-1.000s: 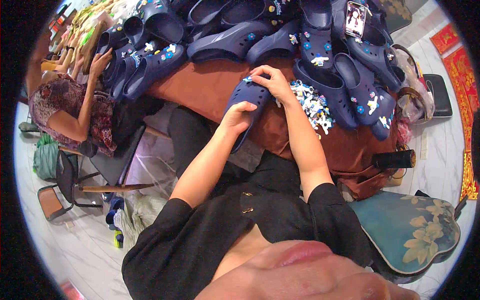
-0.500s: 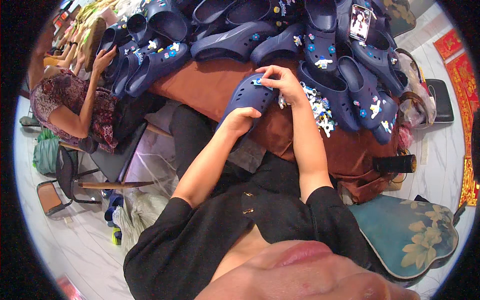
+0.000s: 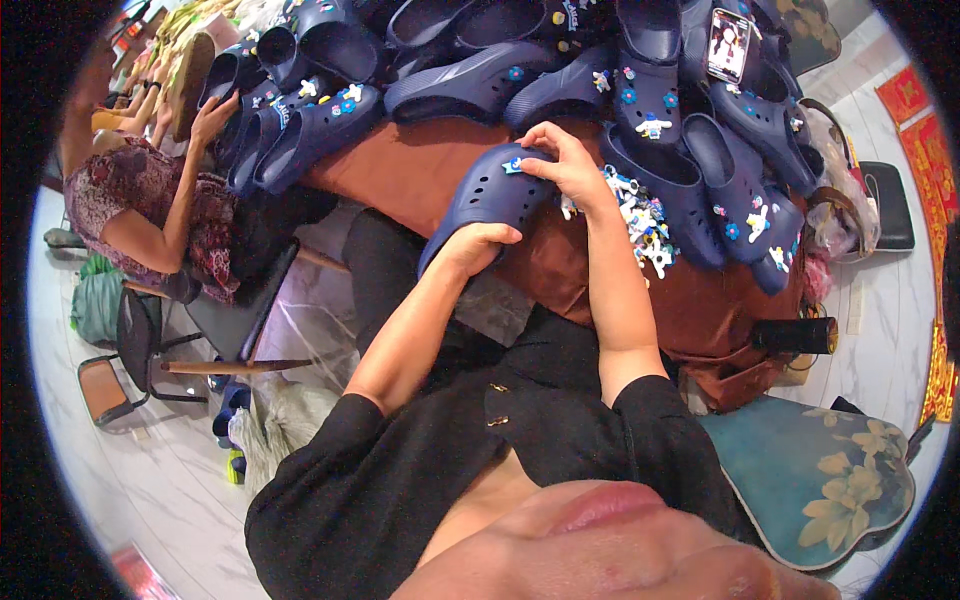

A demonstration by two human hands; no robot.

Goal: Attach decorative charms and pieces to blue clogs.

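A navy clog [image 3: 490, 205] with rows of round holes is held over the near edge of the brown-covered table. My left hand [image 3: 478, 248] is closed round its near side, thumb on top. At its far side, my right hand [image 3: 570, 172] grips the toe end: the thumb presses beside a small blue-and-white charm [image 3: 513, 166] on the upper, and the fingers curl over the edge. Their tips are partly hidden. Just right of my right forearm lies a heap of white and blue charms [image 3: 647, 225]. Navy clogs with charms [image 3: 730, 180] stand beyond the heap.
More navy clogs [image 3: 470, 85] line the far side of the brown cloth [image 3: 390, 165]. A phone [image 3: 730, 47] leans among them. Another person's hand [image 3: 212, 118] touches clogs at the left. A black cylinder [image 3: 795, 335] lies at the right edge, above a teal floral chair [image 3: 790, 470].
The clog has tilted, showing more of its side. My right hand has gone from a fingertip pinch at the charm to thumb pressing on top, fingers round the clog's edge.
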